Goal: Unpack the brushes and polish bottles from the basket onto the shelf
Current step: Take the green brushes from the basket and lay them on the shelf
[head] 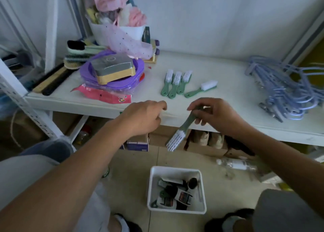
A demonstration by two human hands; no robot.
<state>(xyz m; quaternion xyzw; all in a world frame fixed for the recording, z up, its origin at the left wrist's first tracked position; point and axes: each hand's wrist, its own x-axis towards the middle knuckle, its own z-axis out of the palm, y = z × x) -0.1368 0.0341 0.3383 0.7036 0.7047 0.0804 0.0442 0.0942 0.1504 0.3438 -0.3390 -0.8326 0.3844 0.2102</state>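
While the right hand [215, 114] pinches the green handle of a small white-bristled brush [180, 130] btwn thumb & fingers, the brush hangs bristle-end down, slanting toward 7 o'clock, in front of the shelf [228, 70] edge & not on it. The left hand [142, 118] sits knuckles-up at the shelf's front lip, just at 9 o'clock of the right; its fingers curl under out of sight, so can't tell if they hold anything.

On the shelf, at 12 o'clock of the hands, three matching brushes [176, 83] lie side by side, bristles toward the wall. A fourth brush [201, 89] lies slanted just at their 3 o'clock.

Down on the floor at 6 o'clock stands the white basket [152, 188], w/ dark polish bottles [175, 195] lying inside, white labels showing.

Far 3 o'clock end of the shelf: a heap of pale blue hangers [284, 89]. At the 9 o'clock end: stacked purple basins [112, 84].
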